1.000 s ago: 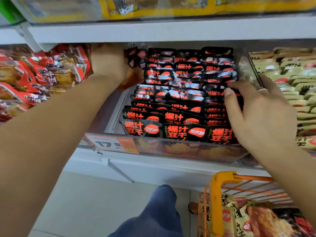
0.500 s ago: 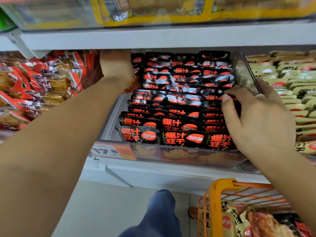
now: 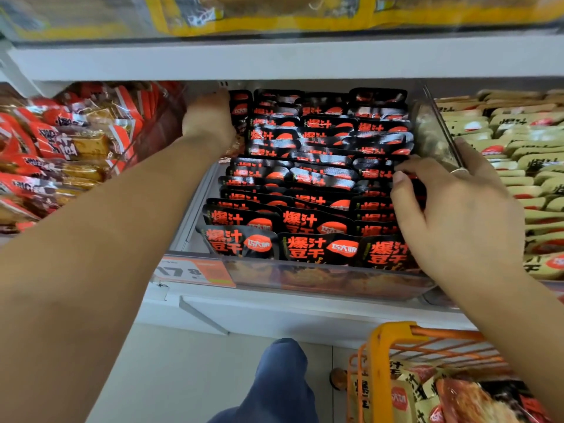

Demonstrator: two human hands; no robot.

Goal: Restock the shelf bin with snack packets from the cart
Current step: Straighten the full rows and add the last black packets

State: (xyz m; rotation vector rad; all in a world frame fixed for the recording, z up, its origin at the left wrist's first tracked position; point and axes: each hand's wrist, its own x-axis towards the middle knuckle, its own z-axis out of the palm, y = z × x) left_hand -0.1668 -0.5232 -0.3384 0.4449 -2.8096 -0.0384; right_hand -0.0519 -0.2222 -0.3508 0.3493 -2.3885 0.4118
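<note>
A clear shelf bin (image 3: 320, 280) holds several rows of black snack packets (image 3: 317, 222) with red lettering, standing upright. My left hand (image 3: 209, 123) reaches to the bin's back left corner and is closed on a black snack packet (image 3: 241, 108), set against the rear rows; its fingertips are hidden. My right hand (image 3: 454, 209) lies on the right-hand column of packets. Its fingers are spread and curled over their tops, and its thumb is beside the bin's clear right wall (image 3: 433, 135). The orange cart (image 3: 378, 346) is at the lower right with more packets (image 3: 406, 395) in it.
Red packets (image 3: 61, 141) fill the bin to the left and yellow-green packets (image 3: 518, 166) the bin to the right. A white shelf board (image 3: 274, 59) hangs just above. An orange price tag (image 3: 195, 271) sits on the bin front. My blue-trousered leg (image 3: 280, 383) stands below, on a pale floor.
My left hand has carried its packet slightly right, against the back left rows of the bin. My right hand has stayed on the right column. The view has tilted a little.
</note>
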